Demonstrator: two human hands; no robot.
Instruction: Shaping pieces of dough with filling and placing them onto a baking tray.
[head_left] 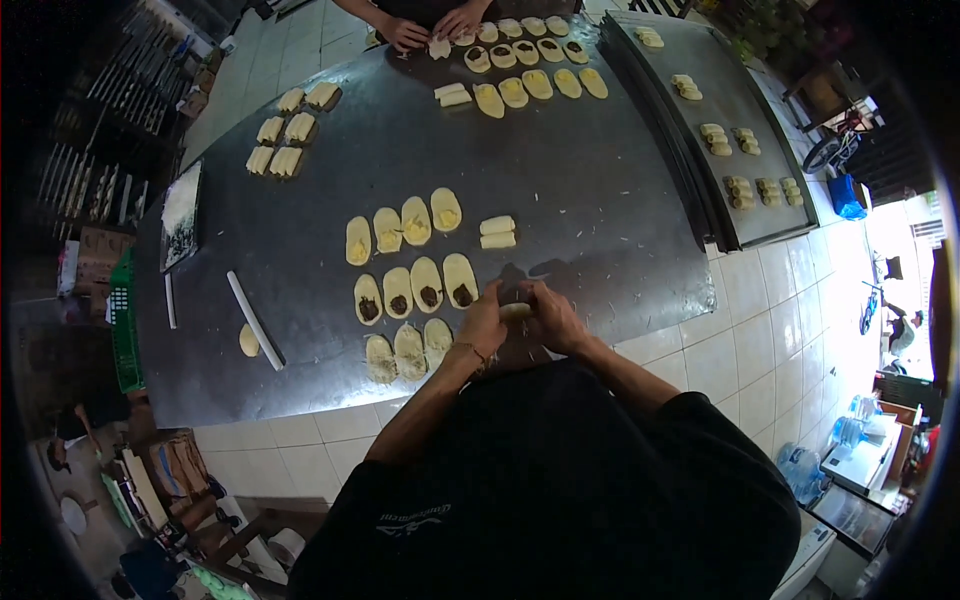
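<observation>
At the table's near edge, my left hand [484,324] and my right hand [556,318] are closed on a pale piece of dough [516,311] between them. My fingers hide much of it. Beside my left hand lie flat dough ovals in rows: shredded pale filling on the nearest oval [409,350], dark filling on the middle row's oval [397,292], and yellow filling on the farthest row's oval [416,221]. Just beyond my hands rests a pair of rolled dough pieces [497,233], side by side.
A dark metal table [600,180] carries a rolling pin [255,320], a dough ball [249,341], a white-dusted tray [181,215] and grouped rolls [285,160]. At the far edge, another person's hands [430,30] work dough. Baking trays [715,120] with rolls stand right.
</observation>
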